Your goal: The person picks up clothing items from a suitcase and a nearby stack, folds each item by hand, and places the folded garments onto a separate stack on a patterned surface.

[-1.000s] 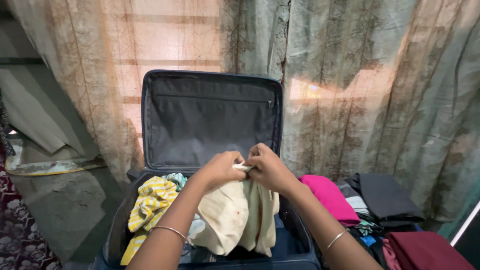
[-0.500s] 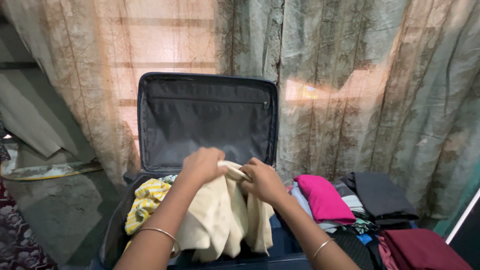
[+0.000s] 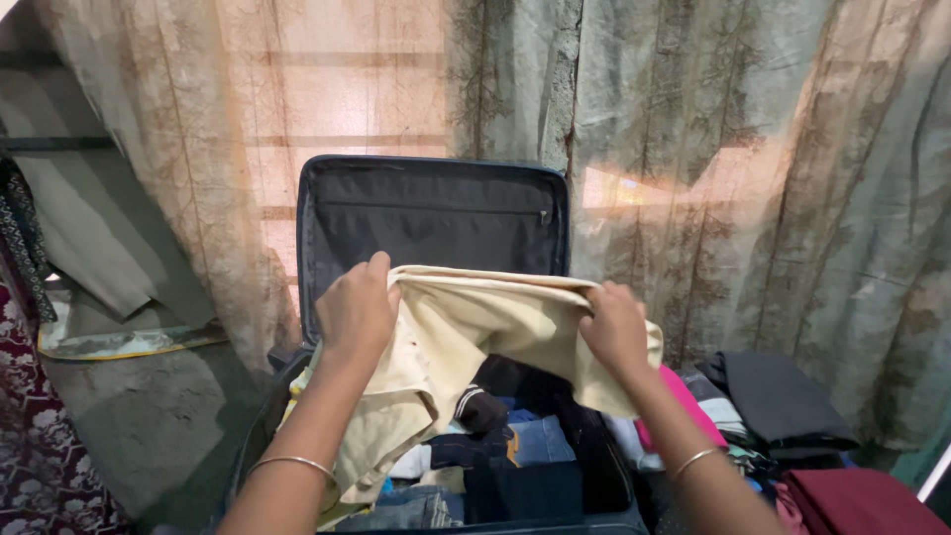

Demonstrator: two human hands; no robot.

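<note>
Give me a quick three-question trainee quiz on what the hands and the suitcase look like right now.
1. True or false: both hands hold the cream garment.
2. Which stands upright behind it: A) the suitcase lid, B) a chair, C) a box?
3. What colour is the folded cloth just beside the right wrist?

Key:
1. True: left hand and right hand grip its top edge, spread apart.
2. A.
3. Pink.

One head camera looks forward and down, close over an open suitcase [image 3: 433,238], facing a curtain [image 3: 753,178] beyond.
</note>
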